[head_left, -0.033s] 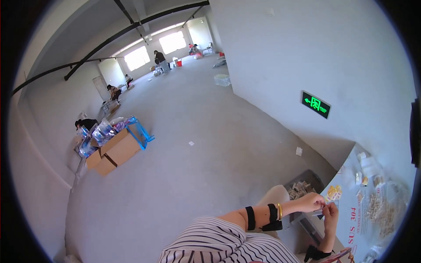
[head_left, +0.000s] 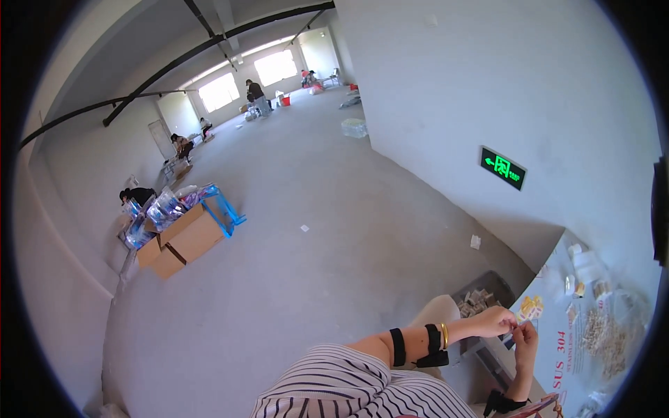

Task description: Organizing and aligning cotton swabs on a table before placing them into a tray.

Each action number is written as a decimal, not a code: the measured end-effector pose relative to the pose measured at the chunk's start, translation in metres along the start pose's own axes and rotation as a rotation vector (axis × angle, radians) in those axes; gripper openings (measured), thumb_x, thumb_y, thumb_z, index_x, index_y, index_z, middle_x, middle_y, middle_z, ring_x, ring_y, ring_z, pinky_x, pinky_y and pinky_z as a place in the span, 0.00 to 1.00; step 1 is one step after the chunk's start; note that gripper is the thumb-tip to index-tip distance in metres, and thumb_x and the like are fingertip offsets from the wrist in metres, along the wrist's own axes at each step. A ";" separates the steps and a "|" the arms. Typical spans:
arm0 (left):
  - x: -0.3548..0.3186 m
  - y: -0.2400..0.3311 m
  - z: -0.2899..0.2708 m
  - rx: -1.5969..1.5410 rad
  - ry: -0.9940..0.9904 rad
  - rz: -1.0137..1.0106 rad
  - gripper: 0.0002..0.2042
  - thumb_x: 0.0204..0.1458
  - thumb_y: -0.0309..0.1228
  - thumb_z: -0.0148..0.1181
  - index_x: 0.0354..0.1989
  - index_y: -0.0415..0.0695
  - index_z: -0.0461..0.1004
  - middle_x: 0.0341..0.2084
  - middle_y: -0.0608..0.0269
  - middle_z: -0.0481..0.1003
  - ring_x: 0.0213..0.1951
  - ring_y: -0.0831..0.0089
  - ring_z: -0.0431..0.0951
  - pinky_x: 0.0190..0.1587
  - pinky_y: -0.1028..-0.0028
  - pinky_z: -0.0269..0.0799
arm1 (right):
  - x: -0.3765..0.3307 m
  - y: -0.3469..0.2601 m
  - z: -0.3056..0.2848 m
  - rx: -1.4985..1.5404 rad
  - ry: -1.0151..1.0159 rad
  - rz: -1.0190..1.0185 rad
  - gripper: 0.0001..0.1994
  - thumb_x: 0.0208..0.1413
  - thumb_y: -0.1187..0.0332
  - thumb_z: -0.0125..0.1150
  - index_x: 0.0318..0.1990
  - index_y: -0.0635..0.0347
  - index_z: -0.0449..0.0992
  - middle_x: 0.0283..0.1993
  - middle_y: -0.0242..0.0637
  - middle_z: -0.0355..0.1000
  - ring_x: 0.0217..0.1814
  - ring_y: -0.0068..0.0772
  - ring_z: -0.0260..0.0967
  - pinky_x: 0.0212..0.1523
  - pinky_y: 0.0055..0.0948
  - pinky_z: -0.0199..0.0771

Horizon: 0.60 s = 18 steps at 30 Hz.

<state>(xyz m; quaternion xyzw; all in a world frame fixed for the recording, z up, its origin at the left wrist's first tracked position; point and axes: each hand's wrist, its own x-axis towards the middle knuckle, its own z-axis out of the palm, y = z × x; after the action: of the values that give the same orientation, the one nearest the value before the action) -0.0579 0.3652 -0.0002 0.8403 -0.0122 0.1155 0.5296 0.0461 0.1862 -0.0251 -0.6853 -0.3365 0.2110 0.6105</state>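
At the lower right, my left hand [head_left: 495, 321], with a gold bangle on its wrist, meets my right hand [head_left: 525, 340] at the fingertips. The fingers of both are closed in a pinch. Whatever lies between them is too small to make out. Just beyond my left hand sits a grey bin [head_left: 500, 284] holding several small brownish pieces [head_left: 477, 301]. Small yellow-and-white pieces [head_left: 530, 307] lie close to the hands on the table [head_left: 557, 334]. Further right on it is a clear plastic bag [head_left: 624, 313] by a heap of small beige pieces [head_left: 601, 337].
White containers [head_left: 589, 265] stand at the table's far end, near the wall with a green exit sign [head_left: 502, 167]. Over the floor to the left is a large cardboard box [head_left: 188, 237] beside plastic-wrapped goods [head_left: 165, 209]. Several people work further back, one standing [head_left: 256, 92].
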 end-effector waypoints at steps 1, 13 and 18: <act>0.000 -0.001 -0.003 -0.058 -0.059 -0.043 0.08 0.57 0.25 0.61 0.42 0.36 0.80 0.34 0.50 0.82 0.36 0.59 0.84 0.41 0.65 0.77 | 0.001 -0.003 0.003 -0.002 -0.002 -0.009 0.09 0.65 0.75 0.57 0.31 0.60 0.68 0.26 0.24 0.63 0.30 0.15 0.58 0.32 0.21 0.58; -0.006 0.020 -0.024 0.044 0.039 0.057 0.13 0.61 0.35 0.67 0.35 0.34 0.81 0.27 0.56 0.83 0.29 0.68 0.83 0.34 0.69 0.78 | -0.010 -0.045 0.037 -0.075 -0.005 -0.089 0.04 0.63 0.75 0.61 0.41 0.65 0.79 0.29 0.24 0.72 0.29 0.13 0.64 0.31 0.21 0.63; -0.011 0.014 -0.028 -0.339 -0.075 -0.089 0.12 0.63 0.34 0.66 0.38 0.34 0.82 0.30 0.62 0.83 0.32 0.77 0.83 0.36 0.76 0.81 | -0.017 -0.057 0.032 -0.200 -0.001 -0.148 0.06 0.62 0.75 0.62 0.32 0.65 0.75 0.25 0.26 0.69 0.27 0.13 0.61 0.28 0.22 0.59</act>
<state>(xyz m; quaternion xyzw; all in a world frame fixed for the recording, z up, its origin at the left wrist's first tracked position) -0.0753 0.3832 0.0220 0.7422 -0.0139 0.0568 0.6676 -0.0002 0.1977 0.0235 -0.7159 -0.4059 0.1312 0.5527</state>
